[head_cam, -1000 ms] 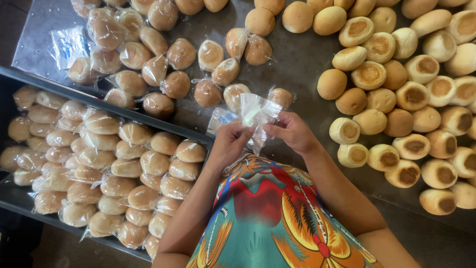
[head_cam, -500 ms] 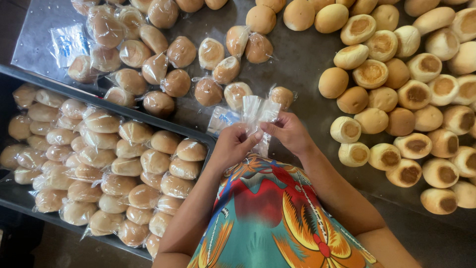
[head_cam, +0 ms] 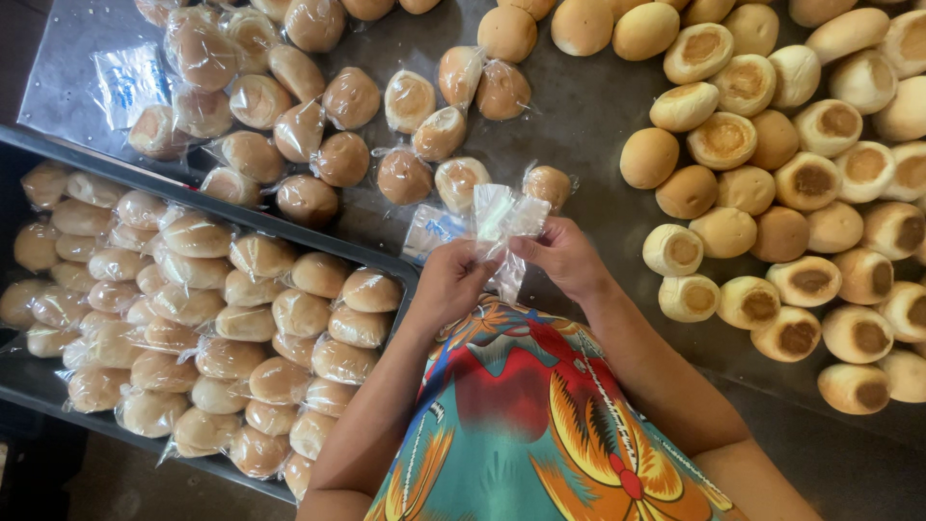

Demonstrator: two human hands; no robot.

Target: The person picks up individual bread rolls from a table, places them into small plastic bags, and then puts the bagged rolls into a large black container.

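Little shifted since earlier: left hand [head_cam: 451, 286] and right hand [head_cam: 562, 256] both pinched on upright clear bag [head_cam: 503, 220], unwrapped buns [head_cam: 752, 193] right.

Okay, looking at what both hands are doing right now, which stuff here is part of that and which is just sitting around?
In hand:
left hand
right hand
clear plastic bag, pinched between both hands
spare empty bags, beside the left hand

Lying about:
unwrapped buns on the right of the metal table
bagged buns on the left of it
tray full of bagged buns
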